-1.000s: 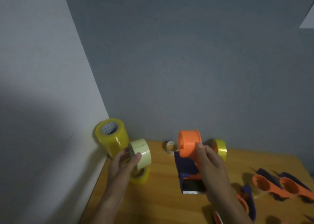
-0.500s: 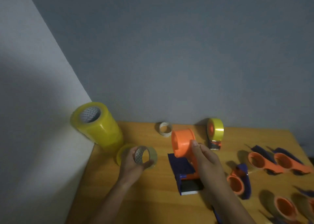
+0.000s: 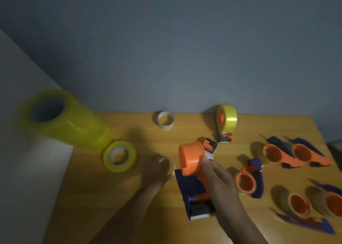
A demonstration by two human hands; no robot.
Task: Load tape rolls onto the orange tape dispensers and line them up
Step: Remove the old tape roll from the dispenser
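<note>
My right hand [image 3: 219,180] grips an orange and blue tape dispenser [image 3: 192,171] above the wooden table [image 3: 88,203]; its orange drum is bare and its toothed blade points toward me. My left hand [image 3: 154,171] holds a small pale tape roll [image 3: 169,165] just left of the drum. A yellow tape roll [image 3: 120,156] lies flat on the table left of that hand. A tall stack of yellow rolls [image 3: 63,119] stands at the back left corner. One dispenser loaded with yellow tape [image 3: 226,121] stands near the back wall.
Several unloaded orange dispensers lie scattered on the right: [image 3: 249,179], [image 3: 277,152], [image 3: 307,154], [image 3: 299,206], [image 3: 335,205]. A small white roll [image 3: 166,120] lies at the back centre. Walls close off the left and the back.
The view has tilted down and moved closer. My left hand has carried the small roll rightward, close to the drum. My right hand keeps hold of the dispenser.
</note>
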